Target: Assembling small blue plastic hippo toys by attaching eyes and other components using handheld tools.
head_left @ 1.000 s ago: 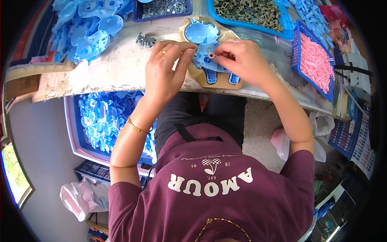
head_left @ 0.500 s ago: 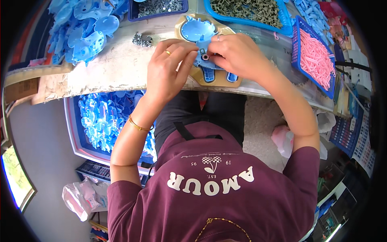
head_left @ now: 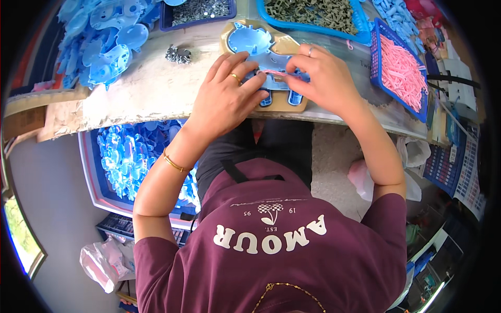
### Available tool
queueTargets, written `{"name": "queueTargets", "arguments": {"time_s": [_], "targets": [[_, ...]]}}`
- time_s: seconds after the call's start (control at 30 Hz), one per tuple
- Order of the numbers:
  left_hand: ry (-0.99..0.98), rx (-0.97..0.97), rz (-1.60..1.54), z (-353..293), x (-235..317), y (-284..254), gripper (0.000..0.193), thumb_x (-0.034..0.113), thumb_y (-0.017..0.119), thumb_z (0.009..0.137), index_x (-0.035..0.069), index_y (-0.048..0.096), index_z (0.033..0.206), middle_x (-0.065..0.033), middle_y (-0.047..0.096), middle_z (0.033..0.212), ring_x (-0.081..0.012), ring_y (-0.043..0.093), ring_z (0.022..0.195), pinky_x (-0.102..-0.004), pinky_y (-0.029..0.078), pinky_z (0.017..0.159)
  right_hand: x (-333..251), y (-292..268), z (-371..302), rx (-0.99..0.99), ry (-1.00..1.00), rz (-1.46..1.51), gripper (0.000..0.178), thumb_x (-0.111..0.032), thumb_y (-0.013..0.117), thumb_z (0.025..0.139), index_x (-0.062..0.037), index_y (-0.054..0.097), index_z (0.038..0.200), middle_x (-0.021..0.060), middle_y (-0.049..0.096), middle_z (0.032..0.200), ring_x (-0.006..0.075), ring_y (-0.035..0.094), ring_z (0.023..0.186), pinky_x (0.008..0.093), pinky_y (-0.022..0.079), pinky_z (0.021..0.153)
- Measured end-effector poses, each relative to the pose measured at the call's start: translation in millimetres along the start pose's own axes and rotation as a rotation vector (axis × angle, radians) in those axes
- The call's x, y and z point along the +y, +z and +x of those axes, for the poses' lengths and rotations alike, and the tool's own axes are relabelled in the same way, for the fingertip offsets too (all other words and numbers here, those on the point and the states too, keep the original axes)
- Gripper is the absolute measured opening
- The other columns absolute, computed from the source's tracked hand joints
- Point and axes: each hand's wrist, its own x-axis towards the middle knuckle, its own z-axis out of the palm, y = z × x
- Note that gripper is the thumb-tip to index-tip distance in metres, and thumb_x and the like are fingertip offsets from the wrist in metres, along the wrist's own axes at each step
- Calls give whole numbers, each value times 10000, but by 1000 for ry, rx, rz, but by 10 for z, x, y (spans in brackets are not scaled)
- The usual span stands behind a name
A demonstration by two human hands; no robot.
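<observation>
A light-blue plastic shell (head_left: 250, 40) with a round hollow end lies in a tan fixture (head_left: 284, 46) at the table's near edge. My left hand (head_left: 224, 96) rests over its left side, fingers stretched out and slightly bent. Those fingertips reach the left end of a pink plastic strip (head_left: 274, 72), which lies crosswise over the shell's middle. Between its thumb and fingers, my right hand (head_left: 329, 78) pinches the strip's right end. My left fingers hide part of the shell. Darker blue parts (head_left: 295, 98) sit in the two near ends.
A blue basket of pink strips (head_left: 377, 65) stands at right. Behind the fixture are a tray of olive-coloured pieces (head_left: 360, 35) and a bin of screws (head_left: 166, 23). Blue shells (head_left: 109, 62) pile up at left; a small metal heap (head_left: 178, 54) lies nearer. A crate (head_left: 91, 175) sits below.
A pink strip now lies over the shell, where a dark ring-shaped part showed before. My right hand has moved slightly right and now pinches the strip. My left fingers have spread over the shell.
</observation>
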Motion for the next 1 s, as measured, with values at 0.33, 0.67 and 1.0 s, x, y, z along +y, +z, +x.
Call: {"name": "queueTargets", "arguments": {"time_s": [0.33, 0.67, 1.0], "targets": [[-23, 5, -15, 46, 9, 54, 242, 267, 718, 890, 120, 682, 1079, -70, 627, 1198, -311, 527, 1257, -477, 402, 1105, 150, 125, -35, 147, -46, 45, 121, -136, 777, 791, -100, 661, 785, 23, 599, 789, 230, 631, 769, 367, 500, 620], [-38, 10, -83, 18, 2, 37, 285, 266, 721, 873, 73, 667, 1076, -110, 619, 1200, -351, 522, 1254, -505, 398, 1091, -26, -55, 280, -165, 8, 41, 133, -181, 747, 856, -87, 713, 943, 55, 647, 865, 253, 659, 846, 382, 524, 680], [-82, 195, -28, 16, -246, -212, 131, 137, 718, 852, 68, 653, 942, -72, 619, 885, -281, 608, 866, -399, 518, 755, -1233, -234, 2059, 809, -401, 454, 606, -229, 705, 931, 5, 406, 1403, 106, 706, 896, 249, 680, 682, 386, 545, 667]]}}
